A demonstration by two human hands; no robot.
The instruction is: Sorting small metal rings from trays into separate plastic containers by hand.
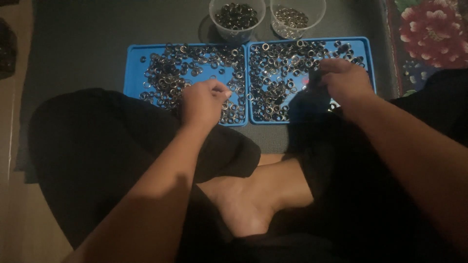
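- Left hand (204, 100) hovers low over the near edge of the left shallow blue plastic tray (134, 65), fingers pinched narrow, likely on small metal rings (168, 78); too dim to confirm.
- Right hand (343, 78) curls loosely over the right blue tray (366, 53); grip unclear.
- Beyond, two clear plastic cups (237, 22) keep rings apart.

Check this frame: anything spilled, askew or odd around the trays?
Nothing stands out. The small metal rings lie loose but inside the two blue trays, none visible on the dark mat. Both clear cups stand upright behind the trays. The left hand and right hand rest over the rings; the dim light hides their grip.
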